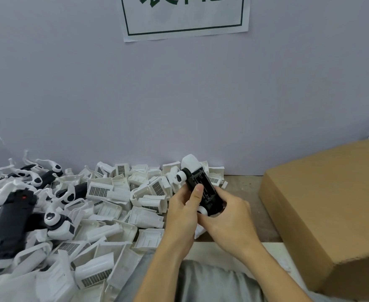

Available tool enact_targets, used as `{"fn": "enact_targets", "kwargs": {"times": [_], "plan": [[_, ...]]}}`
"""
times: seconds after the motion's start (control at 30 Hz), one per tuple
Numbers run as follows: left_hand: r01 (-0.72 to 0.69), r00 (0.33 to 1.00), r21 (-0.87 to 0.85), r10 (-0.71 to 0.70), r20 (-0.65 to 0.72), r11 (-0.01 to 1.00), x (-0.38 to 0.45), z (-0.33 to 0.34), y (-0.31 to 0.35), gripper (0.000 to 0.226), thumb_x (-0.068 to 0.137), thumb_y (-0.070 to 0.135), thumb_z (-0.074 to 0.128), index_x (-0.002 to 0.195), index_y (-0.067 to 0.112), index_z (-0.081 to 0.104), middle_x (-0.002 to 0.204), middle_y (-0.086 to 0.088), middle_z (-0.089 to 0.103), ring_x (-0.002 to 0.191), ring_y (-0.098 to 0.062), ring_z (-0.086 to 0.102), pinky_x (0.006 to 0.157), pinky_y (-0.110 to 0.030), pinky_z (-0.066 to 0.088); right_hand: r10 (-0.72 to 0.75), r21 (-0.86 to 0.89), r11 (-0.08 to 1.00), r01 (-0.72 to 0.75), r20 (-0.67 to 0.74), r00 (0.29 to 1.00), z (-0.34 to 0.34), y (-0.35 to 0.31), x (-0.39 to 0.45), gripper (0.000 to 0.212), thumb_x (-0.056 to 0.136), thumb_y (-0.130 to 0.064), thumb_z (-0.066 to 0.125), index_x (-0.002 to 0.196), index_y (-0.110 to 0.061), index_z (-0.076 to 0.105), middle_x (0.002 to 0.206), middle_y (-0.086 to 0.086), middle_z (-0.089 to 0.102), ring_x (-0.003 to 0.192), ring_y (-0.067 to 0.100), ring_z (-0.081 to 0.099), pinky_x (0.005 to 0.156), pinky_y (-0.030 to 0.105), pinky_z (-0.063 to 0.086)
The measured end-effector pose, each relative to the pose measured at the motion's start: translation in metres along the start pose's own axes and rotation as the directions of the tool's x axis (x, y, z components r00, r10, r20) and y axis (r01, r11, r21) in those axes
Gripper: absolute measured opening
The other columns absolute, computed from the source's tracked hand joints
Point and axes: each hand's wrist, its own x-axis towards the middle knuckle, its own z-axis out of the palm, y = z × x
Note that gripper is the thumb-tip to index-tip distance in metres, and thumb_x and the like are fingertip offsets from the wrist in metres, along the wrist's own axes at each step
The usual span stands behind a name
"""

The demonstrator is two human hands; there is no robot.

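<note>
Head view of a bench assembly, read from near to far. Nearest the viewer, a grey garment [212, 284] fills the lower edge, and both forearms rise from it.

The left hand [182, 211] and right hand [229, 214] meet just above the worktop [244, 188], and both hold the drone body [203, 188]. It is a black shell with white motor pods, turned underside up with its long axis pointing away from the viewer. The left hand grips its near left flank, and the left thumb [197, 191] lies flat on the open black recess. The right hand wraps the near right end with its fingers curled under, so neither hand has room to spare.

The body is judged light, rigid and smooth moulded plastic. Its thin white arms and clips look the likeliest parts to snap, so the thick black midsection is the safest place to hold it.

To the left lies a heap of white vented covers [105, 192], touching one another. Finished drones [11, 214] lie at the far left. A closed cardboard box [323, 203] stands to the right, apart from the hands. Behind everything is a pale wall bearing a paper sign [183, 18], cut off by the frame.
</note>
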Motion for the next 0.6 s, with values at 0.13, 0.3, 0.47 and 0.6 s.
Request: {"fn": "enact_targets", "kwargs": {"times": [0.13, 0.3, 0.47, 0.6], "plan": [[-0.038, 0.997, 0.178, 0.049, -0.058, 0.983, -0.001, 0.0, -0.003, 0.018, 0.102, 0.02, 0.057, 0.105, 0.028, 0.073, 0.098, 0.003, 0.078, 0.097, -0.017, 0.074, 0.086, -0.05, 0.06, 0.01, 0.006, 1.0, -0.011, 0.069, 0.998, 0.002, 0.005, 0.0, 0.039, 0.08, -0.024, 0.076, 0.113, -0.041, 0.064, 0.1, -0.015, 0.073, 0.094, -0.001, 0.068, 0.077, 0.019, 0.056], [-0.218, 0.957, 0.363, 0.272, -0.104, 0.906, -0.001, 0.001, -0.003, 0.027, 0.093, 0.004, 0.065, 0.096, 0.031, 0.067, 0.089, 0.022, 0.075, 0.092, 0.0, 0.07, 0.078, -0.016, 0.053, 0.072, 0.094, 0.993, -0.075, 0.029, 0.997, -0.008, 0.011, 0.004, 0.057, 0.091, -0.02, 0.066, 0.14, -0.039, 0.045, 0.132, -0.029, 0.053, 0.128, -0.01, 0.046, 0.1, 0.013, 0.042], [-0.384, 0.917, 0.591, 0.369, 0.153, 0.71, -0.006, 0.006, -0.009, 0.016, 0.085, 0.009, 0.053, 0.081, 0.022, 0.063, 0.075, 0.007, 0.068, 0.071, -0.01, 0.061, 0.063, -0.023, 0.047, 0.094, 0.421, 0.903, -0.083, -0.005, 0.996, -0.012, 0.007, 0.009, 0.051, 0.078, -0.029, 0.083, 0.122, -0.033, 0.057, 0.109, -0.016, 0.071, 0.104, 0.0, 0.067, 0.079, 0.018, 0.055], [-0.449, 0.892, 0.652, 0.347, 0.29, 0.611, -0.006, 0.009, -0.012, 0.024, 0.081, 0.01, 0.048, 0.096, 0.014, 0.067, 0.089, 0.001, 0.066, 0.082, -0.015, 0.058, 0.071, -0.024, 0.044, 0.179, 0.47, 0.877, -0.101, -0.125, 0.976, -0.012, 0.008, 0.013, 0.037, 0.076, -0.012, 0.085, 0.106, -0.015, 0.063, 0.081, -0.006, 0.075, 0.074, 0.005, 0.072, 0.061, 0.014, 0.054]]}}
